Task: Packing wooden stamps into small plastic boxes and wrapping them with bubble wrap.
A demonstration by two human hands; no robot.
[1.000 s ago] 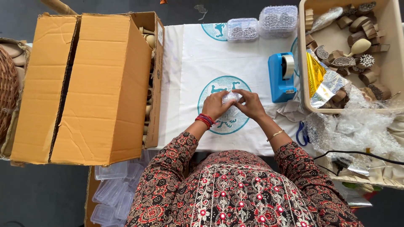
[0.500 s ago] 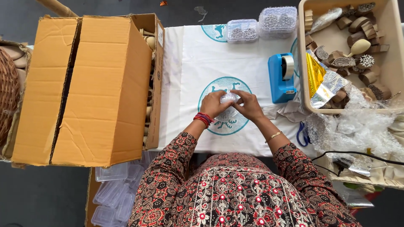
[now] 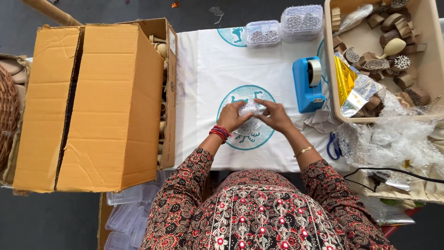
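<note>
Both of my hands meet over the middle of a white cloth (image 3: 208, 69) printed with teal round designs. My left hand (image 3: 233, 116), with red bangles at the wrist, and my right hand (image 3: 274, 115), with a thin gold bracelet, are closed around a small bundle wrapped in clear bubble wrap (image 3: 249, 109). The bundle is held just above a teal circle (image 3: 247, 134) on the cloth. What is inside the wrap is hidden.
A large open cardboard box (image 3: 92, 106) stands at the left. A blue tape dispenser (image 3: 307, 83) sits right of my hands, blue scissors (image 3: 333, 146) below it. A beige tray (image 3: 430, 60) holds carved wooden blocks and foil. Loose bubble wrap (image 3: 393, 139), two clear lidded boxes (image 3: 286, 25), stacked clear containers (image 3: 125, 217).
My hands have stayed over the teal circle, shifting their fingers slightly around the wrapped bundle. Nothing else has moved.
</note>
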